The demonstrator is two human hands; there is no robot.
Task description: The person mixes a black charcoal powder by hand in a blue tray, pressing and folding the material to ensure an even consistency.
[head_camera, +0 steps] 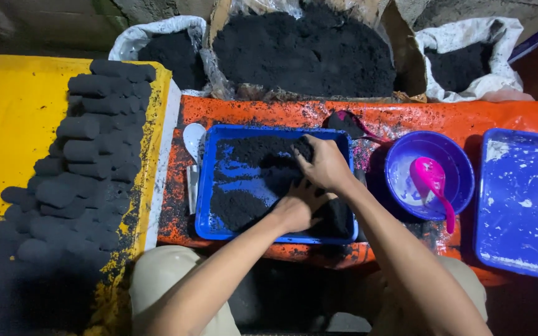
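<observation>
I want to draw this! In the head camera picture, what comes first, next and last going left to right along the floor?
Yellow sheet → black cylinders → white spoon → blue tray of black powder → round blue bowl with pink scoop → flat blue tray.

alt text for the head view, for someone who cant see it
Both bare hands, left hand and right hand, press into black powder in a blue tray on an orange table. Black cylinders lie stacked at left; a blue bowl with a pink spoon sits right.

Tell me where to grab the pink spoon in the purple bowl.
Grip the pink spoon by its handle end, coming from the near side. The handle juts over the purple bowl rim towards the person, while its scoop lies inside the bowl.
</observation>
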